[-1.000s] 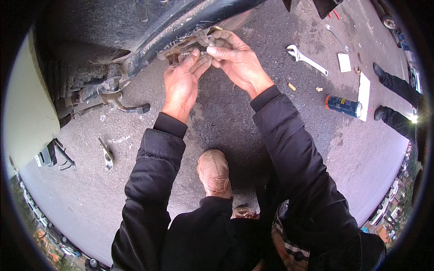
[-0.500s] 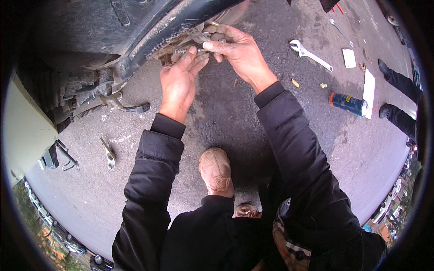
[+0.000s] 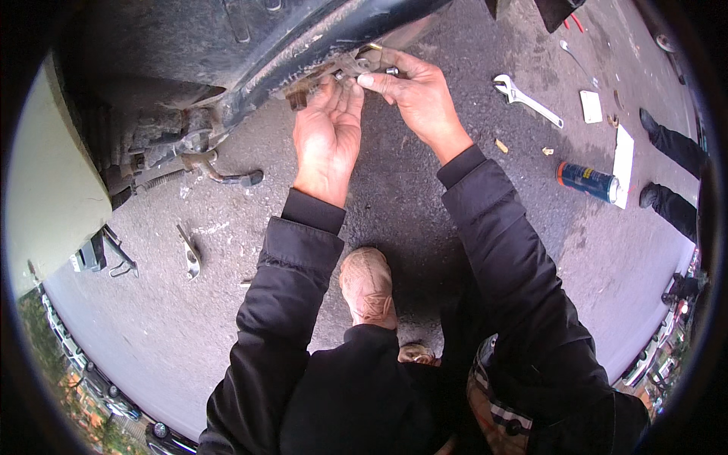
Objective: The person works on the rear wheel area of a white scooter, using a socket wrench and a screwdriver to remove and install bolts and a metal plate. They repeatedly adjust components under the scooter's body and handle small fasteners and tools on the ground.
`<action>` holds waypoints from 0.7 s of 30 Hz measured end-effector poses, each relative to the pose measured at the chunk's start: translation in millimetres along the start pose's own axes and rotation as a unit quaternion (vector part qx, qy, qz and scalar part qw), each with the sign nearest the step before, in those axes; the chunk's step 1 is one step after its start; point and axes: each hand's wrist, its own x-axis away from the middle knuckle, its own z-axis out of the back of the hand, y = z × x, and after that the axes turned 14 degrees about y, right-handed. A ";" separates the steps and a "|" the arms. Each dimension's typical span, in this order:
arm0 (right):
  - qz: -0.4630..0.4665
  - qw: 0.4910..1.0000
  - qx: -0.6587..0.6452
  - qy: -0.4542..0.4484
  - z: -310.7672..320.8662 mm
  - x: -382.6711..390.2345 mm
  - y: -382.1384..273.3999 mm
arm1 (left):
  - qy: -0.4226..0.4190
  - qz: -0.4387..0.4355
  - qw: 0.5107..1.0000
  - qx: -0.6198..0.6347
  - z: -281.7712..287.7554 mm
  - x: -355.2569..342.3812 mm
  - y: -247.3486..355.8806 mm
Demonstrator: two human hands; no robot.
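Note:
My right hand [image 3: 425, 98] pinches a metal bolt [image 3: 392, 70] between thumb and fingers, close under the vehicle's dark lower edge [image 3: 311, 47]. The bolt's middle is hidden by my thumb. Beside it, my left hand [image 3: 330, 136] is turned palm up with its fingers stretched toward the bolt and a dirty metal bracket [image 3: 353, 62]. The left fingertips are partly hidden, and nothing shows in that palm. A rusty brown piece [image 3: 298, 98] hangs from the underside next to my left fingers.
On the asphalt at right lie an adjustable wrench [image 3: 527, 100], a blue spray can [image 3: 585, 180], a white sheet [image 3: 622, 163] and a white card [image 3: 591, 107]. Locking pliers [image 3: 191, 254] lie at left, below a jutting metal pipe [image 3: 224, 176]. Another person's legs [image 3: 671, 144] show at far right.
My left hand has moved right and rolled palm up; the long threaded bolt shaft that showed above its thumb is now mostly out of sight. My right hand still pinches beside the bracket.

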 end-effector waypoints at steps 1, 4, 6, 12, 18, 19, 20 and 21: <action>-0.002 1.000 0.003 0.001 0.7 -0.4 0.4 | -0.018 0.005 1.000 0.000 -0.3 -1.6 1.5; -0.021 1.000 -0.007 0.006 1.6 -0.3 2.9 | -0.033 0.027 0.999 -0.002 2.0 -2.9 4.9; -0.029 0.999 -0.015 0.012 0.9 -0.5 5.3 | -0.030 0.040 0.999 -0.010 3.3 -3.4 7.0; -0.062 0.994 -0.086 0.028 -3.8 0.3 14.3 | -0.027 0.047 0.998 -0.026 2.0 -3.9 8.4; -0.114 0.975 -0.190 0.023 -9.9 1.6 22.1 | -0.032 0.042 0.997 -0.052 -2.9 -4.3 10.0; -0.127 0.972 -0.199 0.024 -10.7 1.9 23.0 | -0.032 0.033 0.998 -0.053 -3.2 -4.6 9.4; -0.142 0.968 -0.205 0.038 -11.6 2.5 23.9 | -0.039 0.025 0.997 -0.054 -3.3 -4.7 9.1; -0.154 0.961 -0.226 0.028 -12.4 2.7 24.8 | -0.034 0.014 0.997 -0.062 -3.0 -4.8 8.8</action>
